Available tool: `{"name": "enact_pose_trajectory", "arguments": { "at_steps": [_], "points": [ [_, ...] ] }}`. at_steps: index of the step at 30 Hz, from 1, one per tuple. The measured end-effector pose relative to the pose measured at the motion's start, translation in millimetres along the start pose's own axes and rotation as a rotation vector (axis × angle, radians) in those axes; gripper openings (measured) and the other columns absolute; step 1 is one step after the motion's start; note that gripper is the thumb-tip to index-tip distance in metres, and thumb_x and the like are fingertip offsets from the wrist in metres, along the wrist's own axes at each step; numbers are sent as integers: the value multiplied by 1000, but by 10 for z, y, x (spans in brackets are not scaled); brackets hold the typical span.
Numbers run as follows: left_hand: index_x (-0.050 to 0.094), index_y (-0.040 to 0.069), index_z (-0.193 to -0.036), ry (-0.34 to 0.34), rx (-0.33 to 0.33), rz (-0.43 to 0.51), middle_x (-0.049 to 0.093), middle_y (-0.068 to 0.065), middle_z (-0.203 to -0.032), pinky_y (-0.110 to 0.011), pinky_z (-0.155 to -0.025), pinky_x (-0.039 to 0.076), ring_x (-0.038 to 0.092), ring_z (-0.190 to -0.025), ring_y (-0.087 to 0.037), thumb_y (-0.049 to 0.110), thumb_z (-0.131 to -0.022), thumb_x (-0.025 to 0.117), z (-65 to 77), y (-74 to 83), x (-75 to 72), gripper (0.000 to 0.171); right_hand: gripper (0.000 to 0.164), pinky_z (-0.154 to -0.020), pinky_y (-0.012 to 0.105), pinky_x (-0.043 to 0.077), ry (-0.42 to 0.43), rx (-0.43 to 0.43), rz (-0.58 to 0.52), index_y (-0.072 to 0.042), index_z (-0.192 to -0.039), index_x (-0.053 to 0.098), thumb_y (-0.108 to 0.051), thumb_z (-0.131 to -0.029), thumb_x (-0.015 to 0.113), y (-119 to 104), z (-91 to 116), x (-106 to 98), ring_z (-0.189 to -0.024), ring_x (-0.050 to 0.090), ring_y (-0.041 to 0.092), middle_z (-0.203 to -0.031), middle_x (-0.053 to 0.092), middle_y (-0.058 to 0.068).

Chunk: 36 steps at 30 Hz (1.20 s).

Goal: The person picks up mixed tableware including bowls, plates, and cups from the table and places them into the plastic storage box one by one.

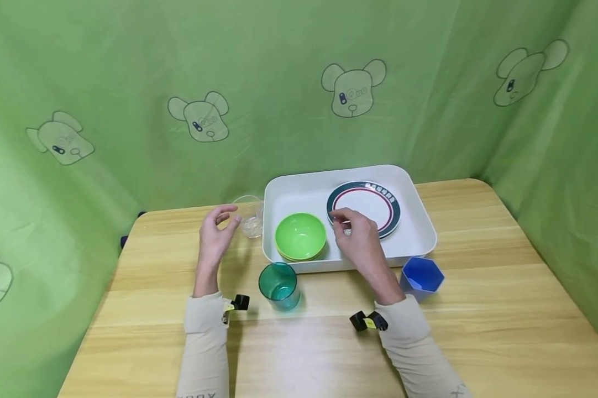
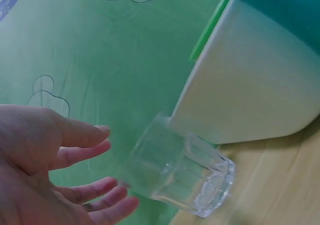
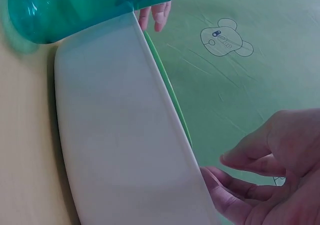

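My left hand [image 1: 218, 229] hovers just left of a clear glass [image 1: 251, 224], with thumb and fingers parted and nothing between them. In the left wrist view the clear glass [image 2: 187, 177] stands beside the tray wall, apart from my fingertips. My right hand [image 1: 361, 237] is over the front part of a white tray [image 1: 299, 190], its fingers loosely bent and holding nothing. Below and beyond it in the tray lie stacked white plates [image 1: 366, 205] with a dark green rim and red ring. Stacked green bowls [image 1: 300, 236] sit at the tray's front left.
A teal see-through cup [image 1: 280, 287] stands upright in front of the tray, between my forearms. By the tray's front right corner is a blue hexagonal cup [image 1: 420, 279], partly behind my right wrist. Green cloth [image 1: 279, 110] hangs behind the wooden table [image 1: 503, 309].
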<state>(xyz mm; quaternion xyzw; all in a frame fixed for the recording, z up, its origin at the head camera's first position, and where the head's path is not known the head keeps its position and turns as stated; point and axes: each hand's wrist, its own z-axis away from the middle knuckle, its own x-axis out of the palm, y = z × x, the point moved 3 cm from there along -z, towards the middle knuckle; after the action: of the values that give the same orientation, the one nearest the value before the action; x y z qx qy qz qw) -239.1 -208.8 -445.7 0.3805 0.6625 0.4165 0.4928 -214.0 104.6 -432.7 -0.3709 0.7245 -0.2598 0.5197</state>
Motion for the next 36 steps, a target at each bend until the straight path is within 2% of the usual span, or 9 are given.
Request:
{"name": "enact_pose_trajectory", "arguments": {
  "at_steps": [4, 9, 13, 19, 26, 36],
  "points": [
    [59, -6, -133, 29, -45, 82, 50, -23, -147, -52, -104, 51, 51, -133, -43, 4, -96, 69, -30, -76, 15, 39, 24, -83, 45, 60, -22, 22, 2, 1, -118, 72, 0, -97, 62, 1, 4, -6, -94, 70, 31, -107, 74, 17],
    [45, -6, -146, 29, -139, 238, 47, -26, -147, -51, -104, 52, 51, -131, -39, 5, -100, 64, -66, -167, 56, 51, 24, -84, 43, 60, -28, 37, -1, 0, -119, 72, -1, -97, 62, 4, 13, -13, -94, 70, 30, -109, 74, 16],
    [43, -5, -149, 20, -218, 305, 47, -24, -145, -54, -99, 54, 52, -130, -37, 9, -103, 60, -80, -235, 82, 51, 24, -84, 44, 60, -15, 30, -1, 0, -119, 72, -1, -97, 62, 13, 10, -26, -94, 70, 30, -109, 74, 16],
    [47, -7, -146, 9, -273, 356, 51, -27, -142, -53, -100, 54, 52, -130, -43, 8, -105, 56, -102, -296, 115, 45, 24, -84, 44, 60, -9, 27, -7, 1, -118, 72, 0, -97, 63, 11, 6, -50, -94, 70, 31, -110, 74, 16],
    [49, -7, -145, 13, -312, 409, 53, -29, -143, -50, -101, 54, 54, -129, -44, 4, -103, 56, -103, -327, 117, 43, 24, -86, 44, 60, -15, 37, -3, 1, -119, 72, -1, -97, 62, 12, 11, -52, -95, 70, 31, -111, 74, 16],
    [54, -7, -140, 59, -330, 380, 58, -31, -137, -40, -90, 60, 60, -124, -44, 0, -101, 57, -96, -313, 56, 40, 24, -85, 45, 60, -7, 34, -3, 0, -118, 72, 0, -97, 62, 13, 7, -47, -94, 71, 31, -110, 74, 16]
  ]
}}
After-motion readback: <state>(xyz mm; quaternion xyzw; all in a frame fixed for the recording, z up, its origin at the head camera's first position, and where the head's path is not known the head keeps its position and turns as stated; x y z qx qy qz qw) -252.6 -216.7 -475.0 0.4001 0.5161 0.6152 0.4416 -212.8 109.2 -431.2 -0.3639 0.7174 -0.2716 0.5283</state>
